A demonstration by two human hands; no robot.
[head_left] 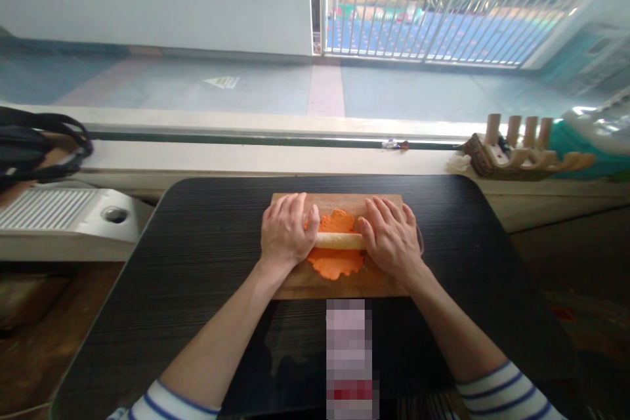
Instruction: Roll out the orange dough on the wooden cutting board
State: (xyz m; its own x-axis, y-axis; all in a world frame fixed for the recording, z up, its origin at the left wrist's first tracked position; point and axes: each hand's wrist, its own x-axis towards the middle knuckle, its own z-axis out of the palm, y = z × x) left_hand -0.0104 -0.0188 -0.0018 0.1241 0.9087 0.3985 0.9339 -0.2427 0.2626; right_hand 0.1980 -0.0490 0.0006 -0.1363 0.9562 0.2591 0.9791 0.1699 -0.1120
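A black table [197, 262] with rounded corners stands against a window sill [246, 157]; beyond the glass lie a paved yard and a white railing [443, 6]. On the table, near its far edge, rests a wooden board [344, 282], long side toward the person. On the board lies a flat, ragged-edged sheet of orange dough [337, 262], spread on both sides of a pale rolling pin [339, 241] that lies across it, parallel to the board's long side.

The left hand [284, 230] lies flat, palm down, over the pin's left end; the right hand [391, 236] lies likewise over the right end. Fingers of both are extended forward and held together, neither curled round the pin: the hands press on it with open palms and do not clasp it. The pin's ends are hidden beneath them.

Step in hand, as judged: rolling out the dough, with the pin near the middle of the sheet. The next stroke calls for even downward pressure from both palms, so that the pin stays square to the board, and for a stop short of the dough's edge.

Left of the table stands a white ribbed appliance [59, 213]; on the sill at right, a wooden rack [522, 151]. Striped sleeves [497, 394] show at the lower edge.
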